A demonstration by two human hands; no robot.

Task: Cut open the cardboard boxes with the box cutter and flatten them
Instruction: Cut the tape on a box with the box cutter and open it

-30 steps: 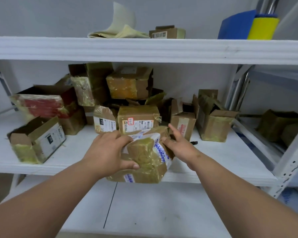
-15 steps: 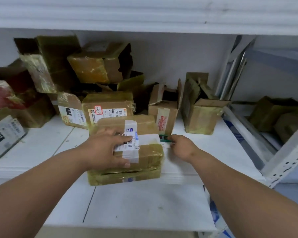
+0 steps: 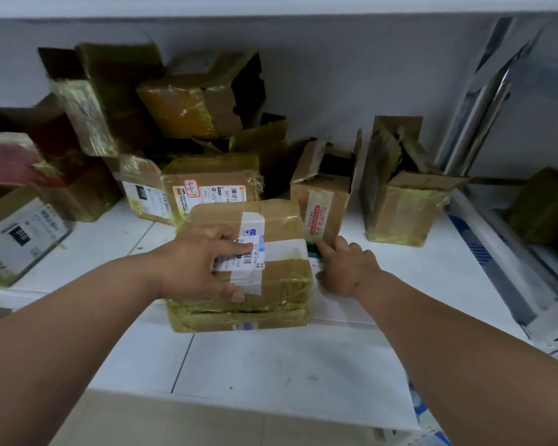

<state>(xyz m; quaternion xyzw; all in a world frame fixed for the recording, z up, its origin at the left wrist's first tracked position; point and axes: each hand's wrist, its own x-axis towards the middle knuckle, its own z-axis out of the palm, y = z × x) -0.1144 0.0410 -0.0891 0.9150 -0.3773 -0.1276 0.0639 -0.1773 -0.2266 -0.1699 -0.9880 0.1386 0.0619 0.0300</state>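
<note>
One sealed box (image 3: 242,268) at frame centre, uncut, pinned under the flat, spread left hand (image 3: 203,265); right hand (image 3: 347,268) just beside it, reaching perhaps for the cutter (image 3: 313,250), grip unclear; several boxes (image 3: 181,117) behind already opened, none flattened.

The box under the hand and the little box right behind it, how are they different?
The box under the left hand is the taped box: it is sealed, lies flat and low, and carries a white label. The small open box behind it stands upright, its top flaps are up and it shows a dark inside, with a red-printed strip on its front. The taped box looks wider. Both are brown cardboard on the white shelf.
</note>
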